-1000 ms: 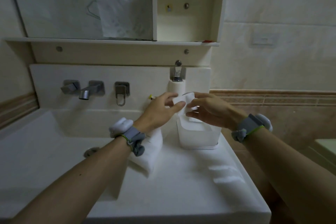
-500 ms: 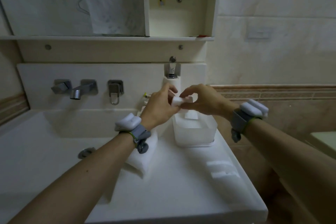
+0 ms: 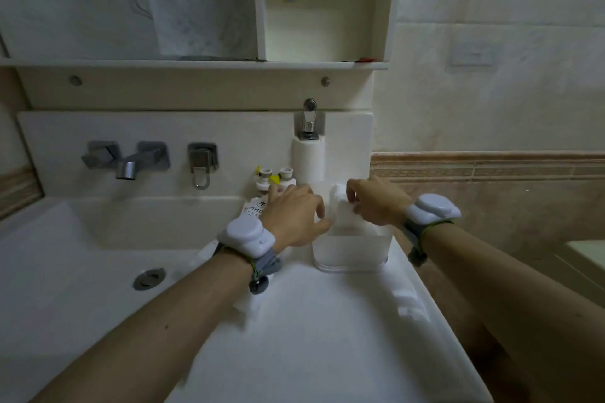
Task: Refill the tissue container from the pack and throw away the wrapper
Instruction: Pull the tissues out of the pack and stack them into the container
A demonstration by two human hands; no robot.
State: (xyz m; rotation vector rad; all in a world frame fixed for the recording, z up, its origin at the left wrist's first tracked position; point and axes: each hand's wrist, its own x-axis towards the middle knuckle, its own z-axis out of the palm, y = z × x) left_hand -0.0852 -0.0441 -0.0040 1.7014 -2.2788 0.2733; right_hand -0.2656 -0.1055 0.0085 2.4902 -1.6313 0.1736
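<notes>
Counter [image 3: 327, 321]: white, with a basin at the left and a flat ledge at the right; a round metal drain [image 3: 149, 278] sits in the basin floor

Mirror cabinet [image 3: 324, 10]: above the counter, with an open niche at its right end

Wall taps [image 3: 131, 159]: grey metal spout and handles on the backsplash, left of centre

Tissue container [image 3: 352, 252]: translucent, rectangular and open-topped, standing on the ledge near the back wall; a stack of white tissues [image 3: 343, 209] rises out of its mouth, well above the rim

Tissue pack [image 3: 245, 304]: soft white bundle lying on the counter just left of the container, largely hidden under the left forearm; whether it is still wrapped cannot be told

Paper roll [image 3: 307, 162]: white, upright against the backsplash, with a chrome fitting above it

Left hand [image 3: 294, 217]: fingers curled at the left side of the tissues, thumb tip at the container's top edge; it appears to hold the stack, though the contact is partly hidden

Right hand [image 3: 376, 203]: fingertips pinching the top right of the tissues

Wrist devices [image 3: 247, 235]: a white unit on a grey strap on each wrist

Small bottles [image 3: 275, 178]: two, white-capped, behind the left hand
</notes>
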